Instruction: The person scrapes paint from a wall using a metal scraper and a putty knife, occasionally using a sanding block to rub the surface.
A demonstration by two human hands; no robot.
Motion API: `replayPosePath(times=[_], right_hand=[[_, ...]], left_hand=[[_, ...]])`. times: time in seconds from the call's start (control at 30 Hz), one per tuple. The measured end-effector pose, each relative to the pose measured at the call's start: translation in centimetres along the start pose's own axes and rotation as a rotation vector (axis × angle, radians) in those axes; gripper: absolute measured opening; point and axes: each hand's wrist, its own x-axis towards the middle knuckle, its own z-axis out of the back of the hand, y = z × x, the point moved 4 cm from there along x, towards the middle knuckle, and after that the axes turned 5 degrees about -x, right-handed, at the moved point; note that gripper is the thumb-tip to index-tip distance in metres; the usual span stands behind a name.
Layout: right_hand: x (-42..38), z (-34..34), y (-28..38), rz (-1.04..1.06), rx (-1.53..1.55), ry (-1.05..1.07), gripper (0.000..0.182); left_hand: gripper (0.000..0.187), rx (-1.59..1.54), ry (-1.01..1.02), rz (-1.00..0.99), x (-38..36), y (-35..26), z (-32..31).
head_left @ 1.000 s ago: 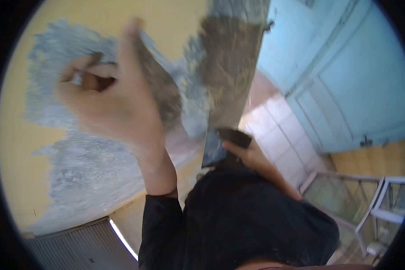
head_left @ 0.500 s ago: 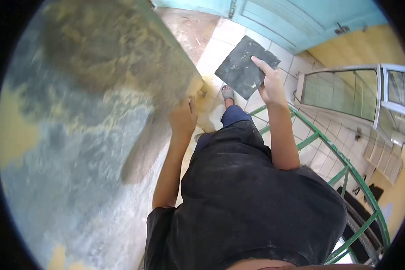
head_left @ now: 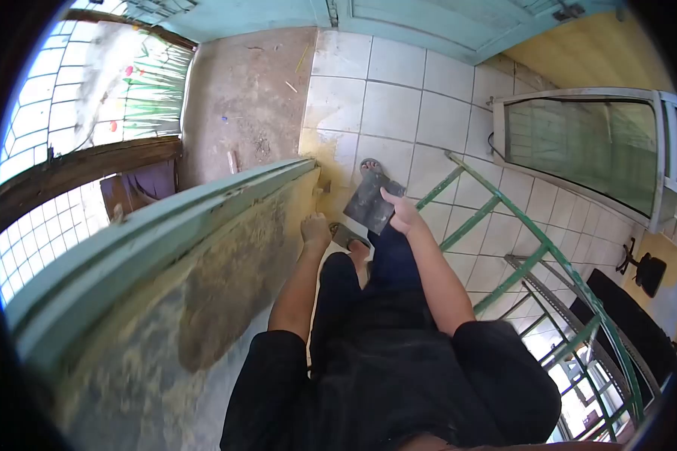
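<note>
My right hand (head_left: 408, 216) grips a thin, dark grey square plate (head_left: 370, 204) by its edge, thumb lying on the upper face. Pale smears mark that face, and the plate is held out above my feet. My left hand (head_left: 316, 231) is closed, its fingers curled, beside the end of a patchy wall (head_left: 233, 289). Whatever those fingers may hold is hidden. Grey and yellowish filler-like blotches cover the wall surface, with a large darker brown patch in the middle.
A teal ledge (head_left: 165, 237) tops the wall on my left. To the right stand a green metal frame (head_left: 538, 229) and a glass-panelled frame (head_left: 579, 150). White floor tiles (head_left: 399, 105) meet a rough brown floor strip (head_left: 248, 90). A teal door (head_left: 421, 26) is ahead.
My view has shifted, showing the ledge, the grille and more floor. My right hand with the plate appears lower and nearer my left hand, which stays closed by the wall's end.
</note>
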Motion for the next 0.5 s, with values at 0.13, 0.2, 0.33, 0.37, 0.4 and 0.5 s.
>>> replayPosePath(times=[0.13,0.2,0.33,0.37,0.4,0.5], right_hand=[[4.1,6.4,-6.8,-0.071,0.194,-0.073,0.028],[5.2,8.5,-9.2,-0.103,0.242,-0.108,0.028],[3.9,7.4,-7.7,-0.123,0.311,-0.127,0.025],[3.4,7.3,-7.2,-0.134,0.294,-0.144,0.024],[3.1,7.4,-6.7,-0.134,0.295,-0.154,0.024],[2.7,8.2,-6.0,-0.118,0.371,-0.142,0.023]], left_hand=[[0.03,0.219,0.053,-0.029,8.5,0.9,-4.0],[0.031,0.297,0.096,-0.075,12.3,1.6,-6.6],[0.033,0.425,0.203,-0.111,19.9,2.5,-11.9],[0.033,0.423,0.212,-0.118,21.6,2.9,-13.7],[0.033,0.459,0.185,-0.118,23.5,3.5,-15.8],[0.033,0.547,0.186,-0.152,26.7,4.3,-18.2]])
